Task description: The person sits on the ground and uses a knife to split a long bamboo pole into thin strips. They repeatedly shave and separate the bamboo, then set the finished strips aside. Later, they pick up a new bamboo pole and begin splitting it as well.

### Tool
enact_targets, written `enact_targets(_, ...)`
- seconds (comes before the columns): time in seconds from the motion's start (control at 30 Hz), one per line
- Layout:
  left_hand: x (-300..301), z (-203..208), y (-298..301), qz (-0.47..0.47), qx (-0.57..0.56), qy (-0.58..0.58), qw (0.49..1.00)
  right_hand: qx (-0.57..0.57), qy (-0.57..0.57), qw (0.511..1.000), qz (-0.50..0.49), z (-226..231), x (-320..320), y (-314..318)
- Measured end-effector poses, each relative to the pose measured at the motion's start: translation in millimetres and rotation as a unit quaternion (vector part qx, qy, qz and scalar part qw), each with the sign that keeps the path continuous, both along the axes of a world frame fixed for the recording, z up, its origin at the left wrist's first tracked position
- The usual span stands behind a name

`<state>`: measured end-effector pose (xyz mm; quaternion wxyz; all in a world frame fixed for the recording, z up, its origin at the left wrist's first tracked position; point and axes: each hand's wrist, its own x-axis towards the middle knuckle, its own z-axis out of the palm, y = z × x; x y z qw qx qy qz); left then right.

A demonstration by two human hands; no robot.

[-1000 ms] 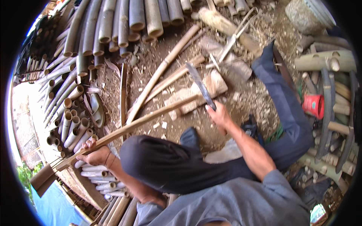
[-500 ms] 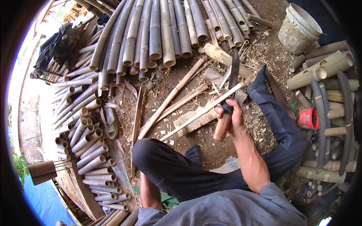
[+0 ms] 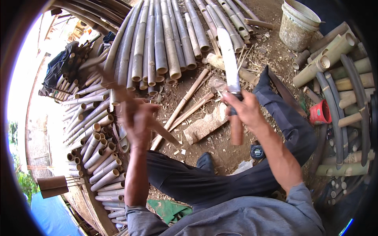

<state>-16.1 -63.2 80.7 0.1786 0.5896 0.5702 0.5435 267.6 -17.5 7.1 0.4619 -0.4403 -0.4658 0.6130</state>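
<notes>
Bamboo poles point(image 3: 167, 43) fan out ahead. Nearer, a blurred bamboo strip point(image 3: 167, 134) slants through the grasp of the left hand point(image 3: 136, 118). A machete point(image 3: 228, 59) points forward, clenched near its blade by the right hand point(image 3: 247, 107); a slip there could cut it.

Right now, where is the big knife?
In the head view, the knife is just right of centre, in the right hand, pointing up toward the bamboo poles.
</notes>
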Motion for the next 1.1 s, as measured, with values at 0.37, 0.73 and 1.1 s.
enact_targets(0.37, 43, 56, -24, 0.193, 0.243, -0.139, 0.940, 0.112, -0.276, 0.950, 0.095, -44, 49, -88)
enact_targets(0.73, 81, -15, -17, 0.019, 0.271, -0.200, 0.941, 0.175, -0.276, 0.932, 0.156, -48, -10, -73)
enact_targets(1.1, 87, -51, 6, 0.106, 0.300, -0.189, 0.929, 0.228, -0.240, 0.935, 0.127, -87, -32, -46)
